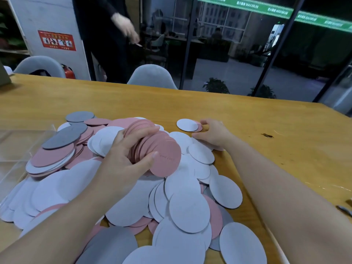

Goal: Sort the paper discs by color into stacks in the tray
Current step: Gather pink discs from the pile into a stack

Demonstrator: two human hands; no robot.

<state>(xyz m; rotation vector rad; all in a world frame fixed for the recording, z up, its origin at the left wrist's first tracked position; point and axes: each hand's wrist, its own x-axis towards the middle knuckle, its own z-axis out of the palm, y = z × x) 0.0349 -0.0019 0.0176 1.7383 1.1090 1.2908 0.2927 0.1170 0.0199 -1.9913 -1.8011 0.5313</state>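
Left hand [131,155] is gripping a fat stack of pink discs [156,149] over the middle of the pile [171,197] on the tabletop [266,130]. Right hand [213,133] lies relaxed, fingers loose, just beside a small white-on-pink pair [188,125] at the far right — so it's nearer. The clear tray [11,155] sits off left, on the stack hand's side.

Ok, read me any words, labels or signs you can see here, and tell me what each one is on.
"MAXIMUM", repeated beside unreadable characters: green band on the glass wall.
Red sign on the white pillar: text too blurred.
Top disc of the pink stack in the left hand: faint mark, unreadable.
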